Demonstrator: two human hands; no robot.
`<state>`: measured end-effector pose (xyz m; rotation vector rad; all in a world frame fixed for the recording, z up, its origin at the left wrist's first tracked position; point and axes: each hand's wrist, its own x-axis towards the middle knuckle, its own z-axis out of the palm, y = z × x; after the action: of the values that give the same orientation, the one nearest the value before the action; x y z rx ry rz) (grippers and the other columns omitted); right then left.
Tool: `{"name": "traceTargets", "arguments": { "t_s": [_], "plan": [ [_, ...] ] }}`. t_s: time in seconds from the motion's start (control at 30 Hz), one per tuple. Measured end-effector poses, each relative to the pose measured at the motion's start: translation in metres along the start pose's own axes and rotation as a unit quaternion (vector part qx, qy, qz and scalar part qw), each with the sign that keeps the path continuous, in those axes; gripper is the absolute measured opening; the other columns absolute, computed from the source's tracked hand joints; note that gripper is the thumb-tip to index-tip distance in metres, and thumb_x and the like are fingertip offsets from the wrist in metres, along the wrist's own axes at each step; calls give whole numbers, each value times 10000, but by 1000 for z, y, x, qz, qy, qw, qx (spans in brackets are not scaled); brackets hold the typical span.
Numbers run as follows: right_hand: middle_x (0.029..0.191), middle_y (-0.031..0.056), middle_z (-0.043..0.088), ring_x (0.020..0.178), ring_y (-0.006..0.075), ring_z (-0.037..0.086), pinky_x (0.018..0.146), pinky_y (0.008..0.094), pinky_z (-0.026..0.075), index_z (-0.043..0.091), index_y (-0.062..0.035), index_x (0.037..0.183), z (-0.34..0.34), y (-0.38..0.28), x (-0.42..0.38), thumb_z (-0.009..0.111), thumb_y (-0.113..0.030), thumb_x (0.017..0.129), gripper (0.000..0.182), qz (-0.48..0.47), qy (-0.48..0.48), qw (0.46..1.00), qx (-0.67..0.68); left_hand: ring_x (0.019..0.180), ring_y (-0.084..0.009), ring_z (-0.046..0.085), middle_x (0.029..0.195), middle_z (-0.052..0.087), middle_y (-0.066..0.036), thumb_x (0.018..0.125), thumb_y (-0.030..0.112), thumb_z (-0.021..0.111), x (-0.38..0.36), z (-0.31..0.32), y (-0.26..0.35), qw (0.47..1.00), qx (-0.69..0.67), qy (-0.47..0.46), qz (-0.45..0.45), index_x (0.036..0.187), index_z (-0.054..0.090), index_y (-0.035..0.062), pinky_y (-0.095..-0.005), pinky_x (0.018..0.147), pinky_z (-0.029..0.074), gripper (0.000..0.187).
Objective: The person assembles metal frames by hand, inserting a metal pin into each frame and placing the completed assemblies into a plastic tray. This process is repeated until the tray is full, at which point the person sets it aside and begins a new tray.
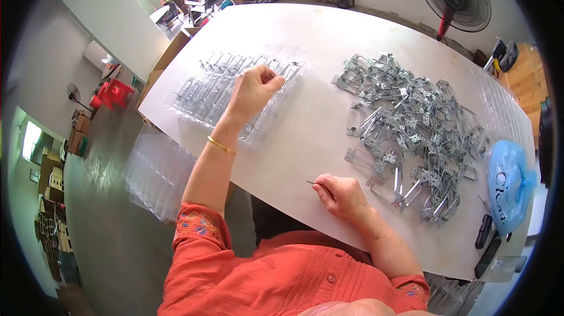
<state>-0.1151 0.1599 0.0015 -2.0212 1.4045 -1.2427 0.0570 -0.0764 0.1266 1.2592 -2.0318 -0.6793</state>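
Metal parts: lying in the long slots of a clear tray, on the person's left side of the bench; more metal parts are in a loose heap on the right side.
Long axis: the tray's slots slant away from the body, their far ends leaning rightward.
Left hand: above the tray's right-hand slots, much nearer them than the other hand is; its thumb and forefinger are drawn together near the far end of the last slot. Whether anything is pinched there, I cannot tell.
Right hand: over the near edge of the bench, well apart from the tray; its fingers are closed on a thin dark rod, whose tip points left.
Key relation: the tray's last slot runs from just beneath the left fingers back toward the body, while the rod tip lies to the near right of the tray, apart from it.
Heap: beyond and to the right of the right hand, the nearer hand to it, with a gap between.
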Motion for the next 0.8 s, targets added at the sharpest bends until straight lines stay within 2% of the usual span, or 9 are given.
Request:
{"name": "traceTargets", "arguments": {
  "t_s": [0.03,0.1,0.2,0.47,0.53,0.57,0.63,0.8],
  "plan": [
    [752,116,666,630,332,654,574,410,520,633,-76,921,-1,0,0,695,-139,930,89,10,-1,1000,0,718,-78,630,788,718,-33,893,193,780,13,0,-9,1000,1,-3,5,914,737,-16,-237,660,510,214],
    [747,119,661,638,332,653,582,414,520,632,-74,910,-2,1,-2,686,-150,938,98,25,1,1000,-1,709,-110,630,773,715,-56,865,286,790,37,5,-26,998,63,12,-2,899,741,-7,-278,667,518,298],
    [753,125,664,667,329,661,603,419,525,636,-68,909,-1,5,-1,682,-149,940,98,6,-4,1000,-3,719,-141,640,769,714,-73,844,336,794,67,17,-49,994,104,-1,-24,898,746,2,-318,683,528,342],
    [758,128,668,684,327,665,616,423,526,645,-66,917,-2,5,-1,675,-165,944,107,2,-9,1000,-10,782,-216,687,799,723,-127,833,329,773,84,37,-48,981,188,-21,-35,889,723,12,-366,745,542,326],
    [757,127,668,682,327,665,613,423,525,645,-67,915,-2,5,-1,676,-166,943,108,5,-10,1000,-10,896,-352,707,866,733,-201,813,358,736,86,41,-51,981,194,-21,-12,914,714,16,-436,841,544,357],
    [756,127,668,681,327,665,610,422,524,644,-68,913,-2,5,-1,678,-168,942,109,7,-12,1000,-10,896,-352,707,866,733,-201,813,358,736,86,42,-49,981,194,-21,-13,914,714,16,-436,841,544,357],
    [753,131,662,661,327,657,595,411,519,646,-60,914,-1,5,-1,691,-141,929,94,2,-7,1000,-6,861,-291,707,852,729,-177,820,316,773,85,43,-45,971,241,-10,-4,939,710,5,-405,820,537,339],
    [743,136,655,640,330,648,580,398,514,648,-51,914,-1,3,-1,703,-113,916,83,3,-5,1000,-6,897,-314,704,876,728,-197,817,331,778,85,40,-50,973,230,-21,-3,941,724,8,-419,839,534,350]
  ]
}}
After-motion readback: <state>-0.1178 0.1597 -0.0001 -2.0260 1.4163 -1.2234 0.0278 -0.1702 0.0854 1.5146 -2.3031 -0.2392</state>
